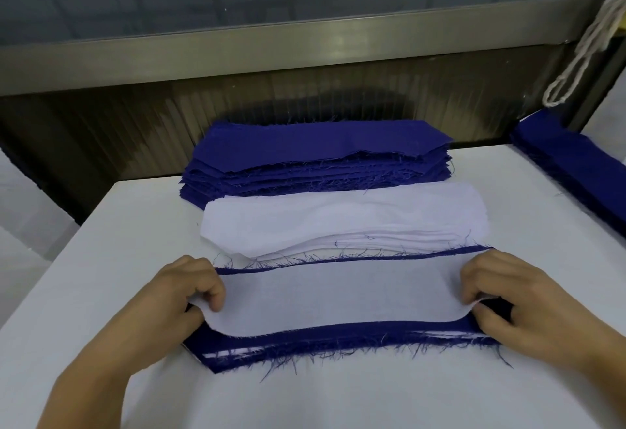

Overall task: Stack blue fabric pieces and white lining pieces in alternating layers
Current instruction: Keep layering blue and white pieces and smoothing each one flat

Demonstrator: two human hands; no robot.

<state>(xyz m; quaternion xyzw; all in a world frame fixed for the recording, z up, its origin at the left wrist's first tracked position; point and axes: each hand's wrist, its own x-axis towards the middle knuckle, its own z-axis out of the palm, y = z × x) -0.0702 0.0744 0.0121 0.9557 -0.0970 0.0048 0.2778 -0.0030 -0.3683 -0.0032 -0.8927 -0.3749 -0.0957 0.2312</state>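
A white lining piece (338, 296) lies on top of the layered stack (338, 344) of blue fabric and white lining near the table's front. My left hand (183, 296) pinches the lining's left end with curled fingers. My right hand (515, 296) pinches its right end the same way. Behind it sits a pile of white lining pieces (338, 218). Further back is a pile of blue fabric pieces (321, 154) with frayed edges.
The white table (101, 242) holds everything. More blue fabric (576, 164) lies along the right edge. A metal ledge (271, 45) runs behind the table, and a white cord (582, 52) hangs at the upper right.
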